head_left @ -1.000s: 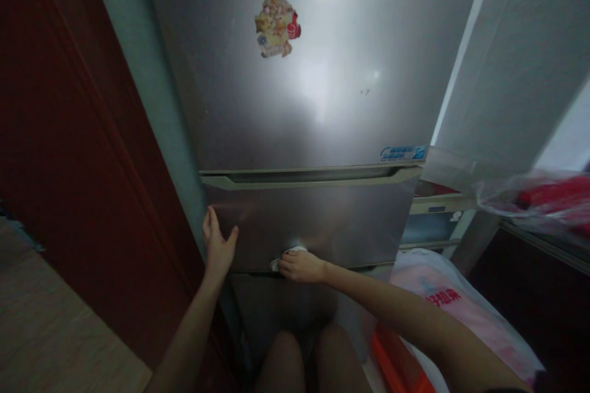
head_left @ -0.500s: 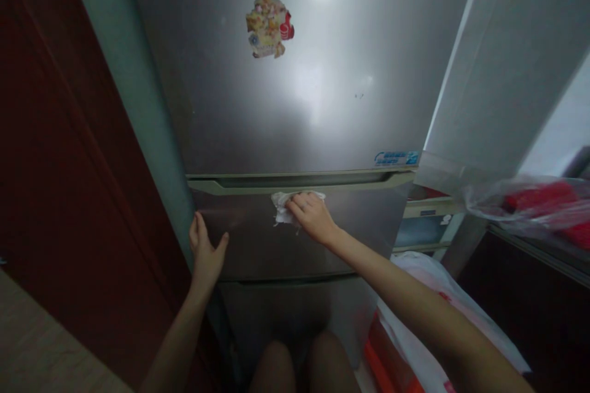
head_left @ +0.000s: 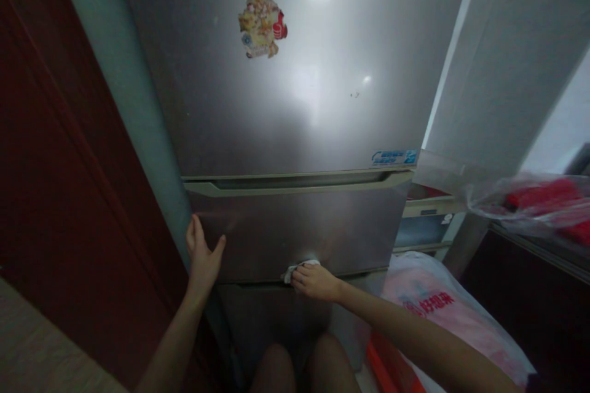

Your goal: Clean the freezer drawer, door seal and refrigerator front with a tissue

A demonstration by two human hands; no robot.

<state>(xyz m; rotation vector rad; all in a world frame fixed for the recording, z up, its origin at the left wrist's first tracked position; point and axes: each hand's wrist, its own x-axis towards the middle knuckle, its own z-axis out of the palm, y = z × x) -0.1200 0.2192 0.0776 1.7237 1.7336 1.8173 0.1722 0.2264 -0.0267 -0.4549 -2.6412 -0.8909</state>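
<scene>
A silver refrigerator [head_left: 286, 221] with stacked door panels stands in front of me. My right hand [head_left: 316, 281] grips a crumpled white cloth or tissue [head_left: 290, 273], pressed at the lower edge of the middle panel, by the seam above the bottom panel. Part of the cloth is hidden under the fingers. At the left edge of that middle panel rests my left hand [head_left: 204, 255], its fingers along the side and its thumb spread out over the front. Nothing shows in it.
A torn food-picture sticker [head_left: 262, 24] is on the upper door. To the right lie a white plastic bag [head_left: 433, 304] with red print, an orange-red thing [head_left: 391, 365] and clear plastic with something red [head_left: 544, 199]. A dark red door [head_left: 69, 166] stands at the left.
My right hand has moved down with the white cloth, from just under the middle panel's handle to its lower edge. My left hand has stayed at the panel's side.
</scene>
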